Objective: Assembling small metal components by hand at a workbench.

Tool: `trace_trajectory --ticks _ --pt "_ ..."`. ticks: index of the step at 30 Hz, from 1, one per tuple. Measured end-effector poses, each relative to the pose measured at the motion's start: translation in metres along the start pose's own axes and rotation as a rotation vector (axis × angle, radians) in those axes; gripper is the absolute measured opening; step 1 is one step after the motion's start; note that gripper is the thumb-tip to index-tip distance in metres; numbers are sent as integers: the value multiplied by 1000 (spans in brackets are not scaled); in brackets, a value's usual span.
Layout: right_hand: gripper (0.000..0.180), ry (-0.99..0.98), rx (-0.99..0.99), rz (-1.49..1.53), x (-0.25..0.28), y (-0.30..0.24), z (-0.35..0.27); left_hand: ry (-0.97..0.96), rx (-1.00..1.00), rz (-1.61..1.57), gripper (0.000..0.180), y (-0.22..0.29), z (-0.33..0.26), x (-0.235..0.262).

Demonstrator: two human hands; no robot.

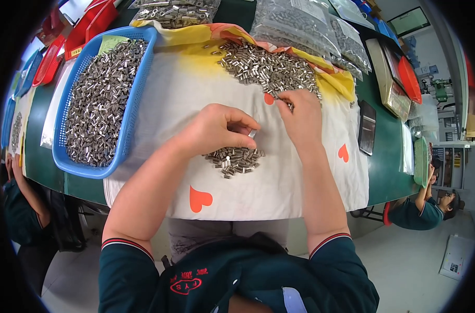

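Observation:
My left hand (222,129) is closed in a pinch on a small metal cylinder (252,133), above a small pile of metal cylinders (232,161) on the white cloth (164,109). Farther back lies a larger heap of the same short silvery cylinders (269,68). At that heap's near edge, my right hand (301,115) has its fingers bent together around a few metal cylinders (290,106), partly hidden by the fingers. The cloth carries red hearts and a yellow patterned border, which is bunched up behind the heap.
On the left stands a blue basket (128,120) full of metal cylinders. Clear bags of metal parts (295,26) lie at the back. A dark phone (367,128) rests on the green table (386,172) at right. Co-workers sit at both sides.

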State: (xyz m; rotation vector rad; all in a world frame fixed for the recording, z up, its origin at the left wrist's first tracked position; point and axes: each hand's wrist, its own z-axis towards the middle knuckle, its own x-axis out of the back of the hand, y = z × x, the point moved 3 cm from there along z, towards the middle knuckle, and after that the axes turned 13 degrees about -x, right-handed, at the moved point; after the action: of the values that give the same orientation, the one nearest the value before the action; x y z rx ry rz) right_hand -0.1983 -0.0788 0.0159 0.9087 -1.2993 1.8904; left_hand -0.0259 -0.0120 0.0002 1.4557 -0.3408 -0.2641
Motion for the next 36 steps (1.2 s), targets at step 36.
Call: trace_trajectory --ticks 36 --pt "10 -105 130 385 1 -42 -37 273 -24 -201 30 -10 3 6"
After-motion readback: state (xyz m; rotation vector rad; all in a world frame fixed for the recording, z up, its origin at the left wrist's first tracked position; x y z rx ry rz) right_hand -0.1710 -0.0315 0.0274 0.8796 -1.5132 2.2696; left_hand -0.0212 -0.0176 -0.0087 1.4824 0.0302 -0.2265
